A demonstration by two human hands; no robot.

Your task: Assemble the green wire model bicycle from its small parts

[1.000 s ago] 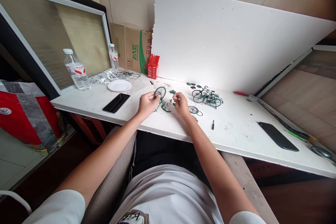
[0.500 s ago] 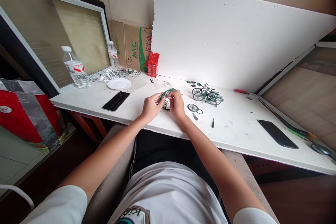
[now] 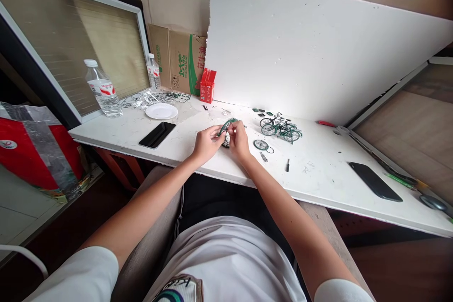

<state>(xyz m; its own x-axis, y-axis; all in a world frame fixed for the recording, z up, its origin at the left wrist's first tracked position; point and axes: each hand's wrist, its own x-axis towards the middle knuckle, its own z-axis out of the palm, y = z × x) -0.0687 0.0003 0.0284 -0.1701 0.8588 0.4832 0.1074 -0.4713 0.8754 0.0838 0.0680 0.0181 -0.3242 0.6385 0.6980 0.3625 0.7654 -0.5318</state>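
Observation:
My left hand and my right hand meet over the white table, both pinched on a small green model bicycle part with a wheel. Their fingers are curled around it and hide much of it. Just right of my right hand a loose green wheel lies flat. Further right two finished green model bicycles stand side by side. Small green and black pieces lie behind them.
A black phone and a white plate lie to the left, with a water bottle, plastic sprues and a red carton behind. Another phone and tools lie right. A white foam board leans at the back.
My hands have come together: one second ago they were apart, the left holding a wheel upright. Now both grip the part between them, slightly further right.

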